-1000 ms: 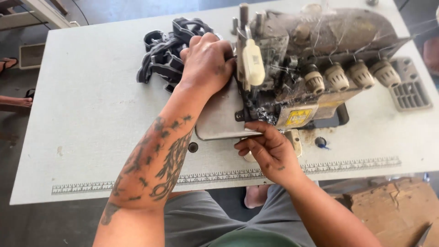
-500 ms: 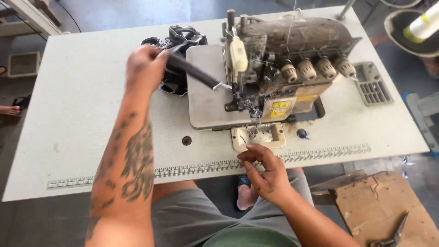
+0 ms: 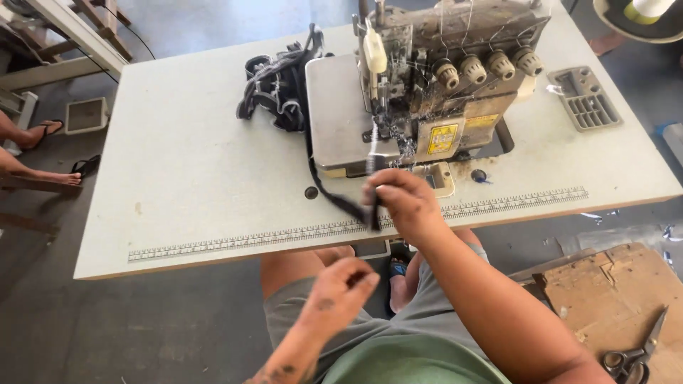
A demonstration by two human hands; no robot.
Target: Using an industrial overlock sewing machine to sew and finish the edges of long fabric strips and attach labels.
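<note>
A grimy overlock sewing machine (image 3: 441,78) stands at the back of a pale worktable (image 3: 192,178). A heap of black strap (image 3: 281,89) lies to its left. One long black strap (image 3: 334,199) runs from the heap across the machine bed toward me. My right hand (image 3: 402,203) pinches the strap's near end just above the table's front edge. My left hand (image 3: 341,295) hangs below the table over my lap, fingers loosely curled, holding nothing that I can see.
A grey slotted tray (image 3: 585,99) lies on the table's right side. A printed ruler strip (image 3: 356,227) runs along the front edge. Scissors (image 3: 633,355) rest on a cardboard box at lower right. Another person's sandalled feet (image 3: 43,153) show at far left.
My left hand left the strap heap and dropped below the table. My right hand rose from the front edge and took hold of the strap's end, drawing it toward me.
</note>
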